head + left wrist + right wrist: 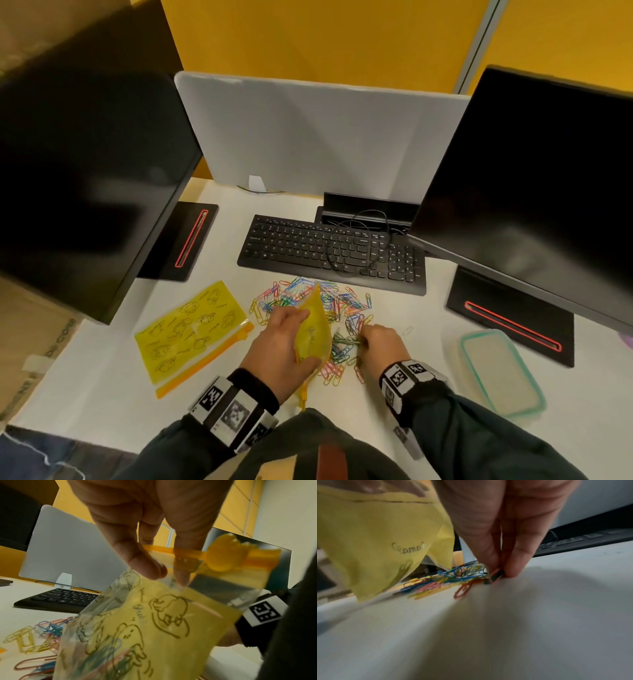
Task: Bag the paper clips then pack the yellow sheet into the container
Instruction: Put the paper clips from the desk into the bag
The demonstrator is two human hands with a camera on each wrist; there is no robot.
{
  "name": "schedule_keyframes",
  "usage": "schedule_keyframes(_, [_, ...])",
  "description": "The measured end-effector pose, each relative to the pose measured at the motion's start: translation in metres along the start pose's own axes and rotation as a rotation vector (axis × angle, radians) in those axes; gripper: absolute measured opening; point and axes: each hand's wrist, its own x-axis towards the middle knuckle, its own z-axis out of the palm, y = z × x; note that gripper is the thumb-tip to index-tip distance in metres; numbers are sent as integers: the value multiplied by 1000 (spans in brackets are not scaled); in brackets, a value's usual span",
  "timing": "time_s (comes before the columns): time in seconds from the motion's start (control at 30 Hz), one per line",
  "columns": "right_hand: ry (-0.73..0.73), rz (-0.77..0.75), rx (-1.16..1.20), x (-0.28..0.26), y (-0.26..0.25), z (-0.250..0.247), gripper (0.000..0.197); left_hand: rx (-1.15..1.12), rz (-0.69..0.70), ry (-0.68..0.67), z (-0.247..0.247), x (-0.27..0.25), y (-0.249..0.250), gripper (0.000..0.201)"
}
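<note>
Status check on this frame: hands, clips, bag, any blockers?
Left hand holds yellow zip bag open. Right hand pinching paper clips off the pile. Some clips already bagged. Container still lidded. No blockers.

A white tabletop (102,377) is carrying two dark monitors (85,178), a black keyboard (308,246) and a grey divider (318,137) before yellow wall panels (325,37).

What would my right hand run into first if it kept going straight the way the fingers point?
Probably the paper clips. The right hand points left and down at the desk, fingertips already pinching clips at the pile's edge. Beyond them hangs the yellow bag in the left hand, though depth is unclear.
</note>
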Motion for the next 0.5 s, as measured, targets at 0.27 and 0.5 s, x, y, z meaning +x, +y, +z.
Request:
schedule_keyframes(0.27, [179, 24, 568, -27, 3, -49, 22, -14, 15, -15, 5, 1, 0, 80])
schedule_keyframes(0.5, [159, -246, 592, -32, -47, -66, 12, -9, 51, -14, 8, 2, 3, 81])
